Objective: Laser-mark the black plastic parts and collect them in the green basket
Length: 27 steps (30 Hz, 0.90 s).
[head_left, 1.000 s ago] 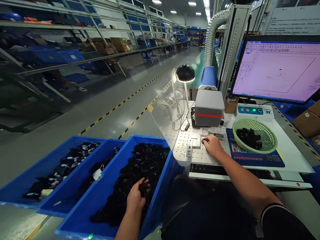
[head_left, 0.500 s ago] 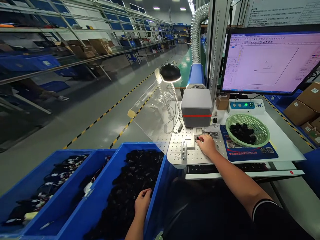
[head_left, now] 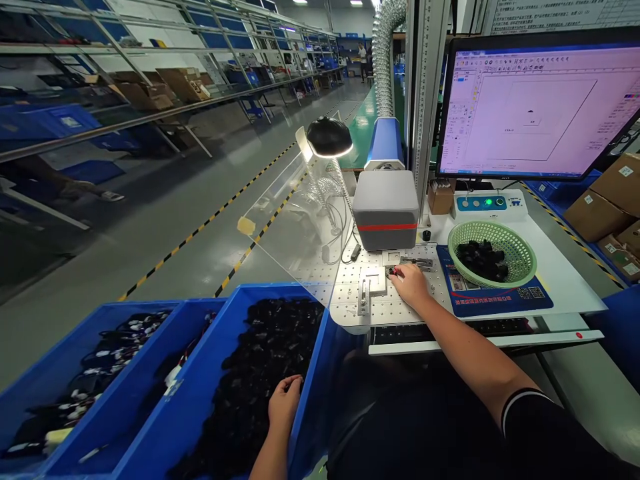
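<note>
My right hand (head_left: 410, 287) reaches to the perforated metal plate (head_left: 345, 300), its fingertips closed on a small dark part (head_left: 391, 271) with a bit of red, beside the metal fixture (head_left: 373, 283). The grey machine head (head_left: 386, 210) stands just behind it. Low over the blue bin (head_left: 235, 297) of black parts (head_left: 270, 340), my left hand (head_left: 284, 403) has its thumb and fingers pressed together near the bin's right wall; whatever is between them is too small to make out.
A green basket (head_left: 525, 267) with black parts sits on a blue mat (head_left: 465, 303) at the right. Behind are a monitor (head_left: 520, 120) and control box (head_left: 490, 203). A lamp (head_left: 329, 137) and clear sheet (head_left: 285, 247) stand left of the machine.
The whole view has shifted slightly, with the table and monitor a little further left and up. Both hands keep nearly the same places and finger positions.
</note>
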{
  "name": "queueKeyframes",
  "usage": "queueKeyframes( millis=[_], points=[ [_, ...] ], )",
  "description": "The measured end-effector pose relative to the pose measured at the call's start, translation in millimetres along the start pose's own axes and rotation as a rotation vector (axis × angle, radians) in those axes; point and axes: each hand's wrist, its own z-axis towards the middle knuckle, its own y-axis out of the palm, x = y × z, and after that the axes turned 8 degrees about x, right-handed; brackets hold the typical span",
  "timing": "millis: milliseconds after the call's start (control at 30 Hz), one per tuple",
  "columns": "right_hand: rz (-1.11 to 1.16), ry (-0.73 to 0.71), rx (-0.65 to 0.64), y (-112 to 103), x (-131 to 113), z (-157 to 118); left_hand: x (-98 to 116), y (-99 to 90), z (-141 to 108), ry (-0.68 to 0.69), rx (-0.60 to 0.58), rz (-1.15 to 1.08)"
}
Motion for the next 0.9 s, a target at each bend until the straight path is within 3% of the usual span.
queueKeyframes(
  millis=[900],
  points=[
    [-0.012, -0.011, 0.014, 2.9, 3.0, 0.3, 8.2, -3.0, -7.2, -0.034, 0.012, -0.070]
  ],
)
